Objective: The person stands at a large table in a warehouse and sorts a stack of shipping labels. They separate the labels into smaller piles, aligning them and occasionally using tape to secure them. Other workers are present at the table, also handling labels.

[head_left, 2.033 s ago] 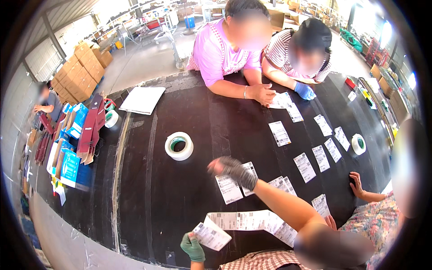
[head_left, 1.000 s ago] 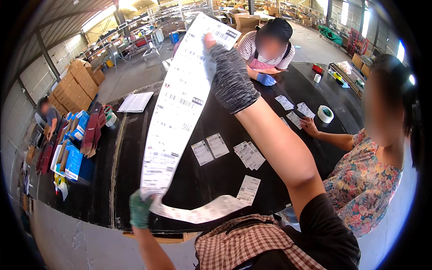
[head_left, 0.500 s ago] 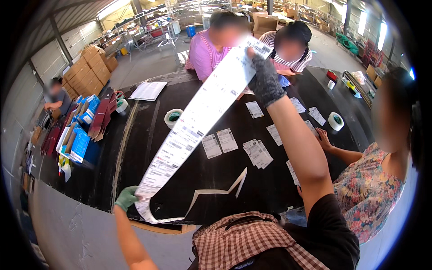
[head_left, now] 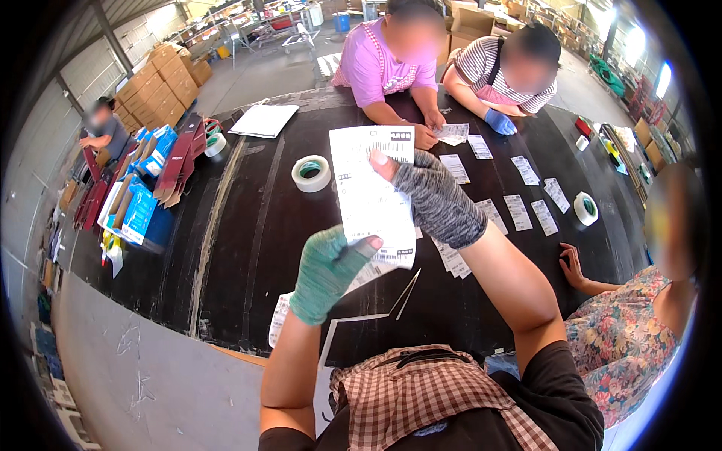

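Note:
A white strip of printed labels (head_left: 368, 203) is held up over the table between both my hands. My left hand (head_left: 327, 270), in a green fingerless glove, is closed on its lower end, thumb on the front. Higher up, my right hand (head_left: 436, 195), in a grey fingerless glove, grips the right edge with its thumb across the print; most of its fingers are hidden. More of the label strip (head_left: 280, 322) shows behind my left hand, lying low near the table's front edge. A thin white zigzag strip (head_left: 365, 317) lies on the black table (head_left: 241, 240) close to me.
Single labels (head_left: 517, 213) lie spread to the right. Tape rolls stand beyond my hands (head_left: 311, 174) and at the right (head_left: 585, 209). A paper stack (head_left: 265, 120) and blue boxes (head_left: 135, 210) are at the left. Two co-workers lean in across the table; another's hand (head_left: 573, 267) rests at right.
The long stretched strip is now gathered into a short length. My right hand came down and nearer; my left hand rose toward it. The view shifted, and the far co-worker's hands now show holding labels.

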The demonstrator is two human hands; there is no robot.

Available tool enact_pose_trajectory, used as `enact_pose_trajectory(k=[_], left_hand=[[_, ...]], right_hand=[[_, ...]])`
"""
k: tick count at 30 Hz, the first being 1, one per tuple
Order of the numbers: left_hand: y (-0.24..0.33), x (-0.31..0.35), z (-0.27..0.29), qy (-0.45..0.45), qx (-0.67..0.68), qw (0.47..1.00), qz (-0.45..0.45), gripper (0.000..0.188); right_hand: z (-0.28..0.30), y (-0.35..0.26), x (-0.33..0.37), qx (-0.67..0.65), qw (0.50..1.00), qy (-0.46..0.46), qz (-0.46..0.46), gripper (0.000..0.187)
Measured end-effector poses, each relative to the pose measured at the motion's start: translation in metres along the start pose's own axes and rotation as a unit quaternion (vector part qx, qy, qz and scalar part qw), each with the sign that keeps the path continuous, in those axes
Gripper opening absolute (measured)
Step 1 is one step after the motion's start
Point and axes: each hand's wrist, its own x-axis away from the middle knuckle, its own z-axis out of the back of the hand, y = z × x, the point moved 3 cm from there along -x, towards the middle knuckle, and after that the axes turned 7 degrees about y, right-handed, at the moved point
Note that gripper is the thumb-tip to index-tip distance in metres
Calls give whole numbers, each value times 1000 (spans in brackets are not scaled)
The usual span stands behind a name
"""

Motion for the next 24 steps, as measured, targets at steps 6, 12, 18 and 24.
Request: enact_pose_trajectory(k=[6, 12, 18, 24], left_hand=[[-25, 9, 3, 8, 37, 994, 101, 22], [-39, 10, 8, 61, -32, 993, 97, 24], [-68, 9, 5, 106, -162, 980, 47, 29], [-125, 29, 24, 137, -168, 969, 117, 35]], right_hand=[[10, 24, -5, -41, 996, 80, -24, 43], [11, 43, -16, -75, 990, 117, -22, 45], [24, 95, -21, -126, 970, 205, 15, 43], [144, 181, -37, -150, 907, 394, 17, 33]])
